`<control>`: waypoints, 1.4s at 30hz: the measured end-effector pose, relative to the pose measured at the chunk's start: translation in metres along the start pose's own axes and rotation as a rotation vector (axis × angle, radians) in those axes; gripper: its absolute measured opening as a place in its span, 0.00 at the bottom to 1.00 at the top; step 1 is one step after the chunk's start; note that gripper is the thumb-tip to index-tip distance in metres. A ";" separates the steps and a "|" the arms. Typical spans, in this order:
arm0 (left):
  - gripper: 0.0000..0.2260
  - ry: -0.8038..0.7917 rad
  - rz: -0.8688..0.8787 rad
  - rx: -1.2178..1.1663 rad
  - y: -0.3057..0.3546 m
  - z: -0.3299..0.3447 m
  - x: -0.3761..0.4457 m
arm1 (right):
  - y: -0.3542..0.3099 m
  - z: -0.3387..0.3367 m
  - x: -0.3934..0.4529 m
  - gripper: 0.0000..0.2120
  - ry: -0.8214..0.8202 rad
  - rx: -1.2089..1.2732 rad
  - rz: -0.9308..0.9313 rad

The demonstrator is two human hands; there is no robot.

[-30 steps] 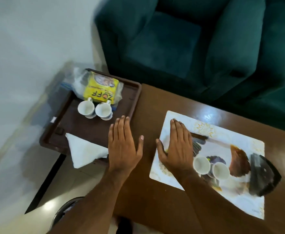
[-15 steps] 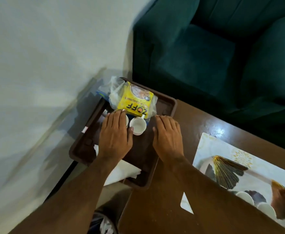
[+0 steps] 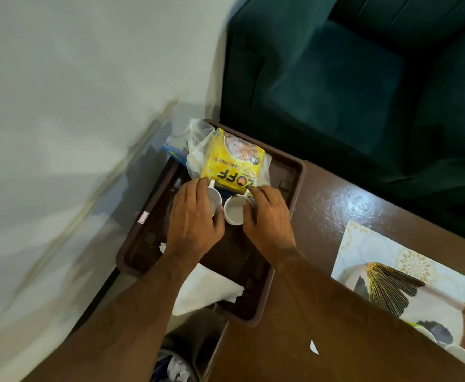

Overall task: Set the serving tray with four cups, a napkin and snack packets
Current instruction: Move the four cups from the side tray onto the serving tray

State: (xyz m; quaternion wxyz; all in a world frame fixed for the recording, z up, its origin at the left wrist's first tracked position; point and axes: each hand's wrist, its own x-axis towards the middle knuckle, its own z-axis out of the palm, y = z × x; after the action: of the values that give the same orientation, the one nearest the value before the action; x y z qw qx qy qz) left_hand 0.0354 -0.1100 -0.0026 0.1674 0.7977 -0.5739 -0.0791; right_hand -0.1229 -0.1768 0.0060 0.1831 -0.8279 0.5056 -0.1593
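At the near edge, below the surface (image 3: 322, 340), a bin (image 3: 175, 366) with crumpled waste shows between the forearms. On the surface to the right lies a patterned placemat (image 3: 419, 274); at its near right corner the rims of two more white cups (image 3: 459, 354) are partly in frame. A small white scrap (image 3: 314, 348) lies on the bare wood near the placemat.

The brown serving tray (image 3: 289, 188) sits at the left end of the surface, its near left corner overhanging the edge. A white napkin (image 3: 206, 292) lies across the tray's near rim, partly hanging outside it.

Further in, both hands are inside the tray. The left hand (image 3: 194, 219) covers the left cup (image 3: 214, 201), fingers curved over its rim and side; only part of the cup and its handle show. Its grip appears closed around the cup. The right hand (image 3: 267, 220) holds the right cup (image 3: 235, 212), fingers curled at its far side and thumb at the near side, the grip clamped on it. This cup is tilted, its opening turned toward the camera. The two cups are just beside each other.

Beyond the cups, a yellow snack packet (image 3: 234, 161) rests in the tray's far end, on top of clear plastic wrapping (image 3: 195, 142) that spills over the far left rim.

Farthest off, a dark green sofa (image 3: 350, 78) stands behind the surface, and a pale wall (image 3: 74, 92) fills the left.
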 end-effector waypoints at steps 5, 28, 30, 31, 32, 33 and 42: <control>0.29 0.001 -0.016 -0.069 0.000 0.002 -0.002 | -0.003 0.003 -0.008 0.18 -0.009 0.049 0.018; 0.09 -0.036 0.110 -0.154 -0.034 -0.015 0.013 | 0.019 -0.004 0.008 0.13 -0.038 -0.013 -0.071; 0.11 -0.054 0.018 -0.193 -0.032 -0.013 0.006 | 0.020 -0.005 0.006 0.14 -0.031 -0.009 -0.057; 0.13 -0.056 -0.001 -0.202 -0.031 -0.013 0.001 | 0.021 -0.005 0.004 0.14 -0.026 -0.007 -0.054; 0.14 -0.044 -0.015 -0.209 -0.030 -0.012 -0.002 | 0.022 -0.005 0.002 0.15 -0.025 -0.007 -0.052; 0.15 -0.037 -0.036 -0.215 -0.029 -0.013 -0.006 | 0.022 -0.005 0.000 0.15 -0.027 -0.011 -0.052; 0.09 0.043 -0.244 -0.229 -0.018 -0.005 -0.034 | 0.028 -0.010 -0.018 0.08 -0.055 -0.021 -0.070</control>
State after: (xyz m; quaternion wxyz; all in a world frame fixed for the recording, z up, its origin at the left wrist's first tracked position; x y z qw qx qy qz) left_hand 0.0415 -0.0719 -0.0068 0.2586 0.8387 -0.4564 -0.1465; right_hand -0.1577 -0.1739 0.0006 0.1825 -0.8511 0.4727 -0.1377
